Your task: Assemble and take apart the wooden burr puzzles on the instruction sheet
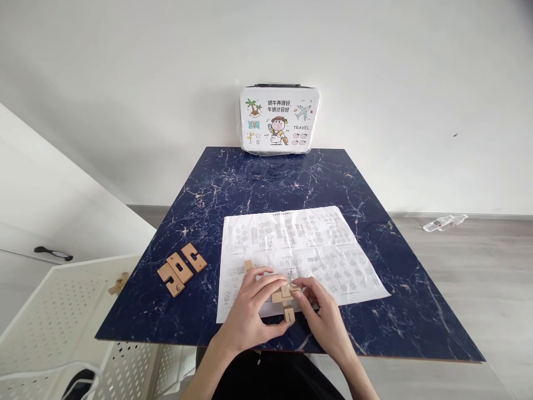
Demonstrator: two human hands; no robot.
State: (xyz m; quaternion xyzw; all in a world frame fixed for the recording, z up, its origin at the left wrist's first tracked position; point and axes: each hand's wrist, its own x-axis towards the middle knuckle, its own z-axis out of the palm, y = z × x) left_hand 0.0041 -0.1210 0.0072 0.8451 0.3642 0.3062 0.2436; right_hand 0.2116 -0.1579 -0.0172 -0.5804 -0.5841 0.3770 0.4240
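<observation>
Both hands hold a small wooden interlocking puzzle (278, 296) over the lower edge of a printed sheet. My left hand (250, 311) is closed around its left side, thumb at a lower piece and fingers across the top. With thumb and index finger, my right hand (320, 314) pinches the right end of the puzzle. Part of the pieces is hidden behind the fingers. Another small wooden piece (249, 265) shows just beyond my left hand. Creased and covered with small diagrams, the instruction sheet (291, 244) lies under the hands.
Several flat notched wooden pieces (182, 269) lie at the table's left. A white cartoon-printed case (280, 119) stands at the back against the wall. Left of the blue marbled table (270, 183) is a white perforated cart (62, 300). A clear plastic bottle (444, 223) lies on the floor.
</observation>
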